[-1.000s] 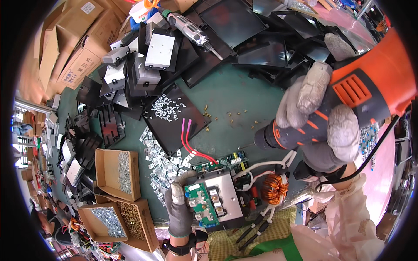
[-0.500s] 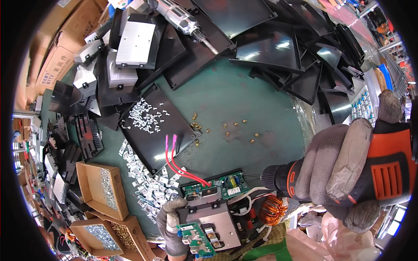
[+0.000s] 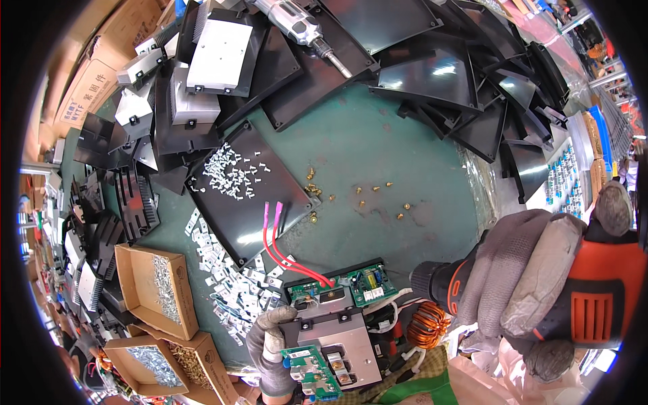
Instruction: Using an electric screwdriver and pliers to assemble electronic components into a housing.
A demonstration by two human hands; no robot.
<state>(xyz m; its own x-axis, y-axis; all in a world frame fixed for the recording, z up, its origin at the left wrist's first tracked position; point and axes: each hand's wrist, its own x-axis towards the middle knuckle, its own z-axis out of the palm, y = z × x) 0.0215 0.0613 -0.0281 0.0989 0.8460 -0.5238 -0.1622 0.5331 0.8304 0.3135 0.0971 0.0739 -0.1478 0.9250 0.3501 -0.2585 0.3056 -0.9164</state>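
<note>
My right hand (image 3: pixel 523 277), in a grey glove, is wrapped round an orange and black power drill (image 3: pixel 597 310) at the right. The drill's chuck (image 3: pixel 425 279) points left, close to the circuit assembly. My gloved left hand (image 3: pixel 266 347) grips the left edge of that circuit assembly (image 3: pixel 368 361), which has a silver metal plate. A small green circuit board (image 3: pixel 314 371) sits beside my left fingers, and another green board (image 3: pixel 371 283) lies at its far side. Two red wires (image 3: pixel 273 251) rise from the assembly, and a copper coil (image 3: pixel 428 324) sits at its right.
A black panel (image 3: pixel 246 226) carries a heap of silver screws (image 3: pixel 233 172). Brass screws (image 3: pixel 361 202) lie scattered on the green table (image 3: pixel 425 236). Small metal clips (image 3: pixel 239 293) and a cardboard box of screws (image 3: pixel 125 277) are at left. Another power driver (image 3: pixel 297 23) rests among black panels (image 3: pixel 432 74).
The whole view has shifted slightly. My right hand and the drill have moved a little downward, with the chuck still beside the assembly. My left hand keeps its hold.
</note>
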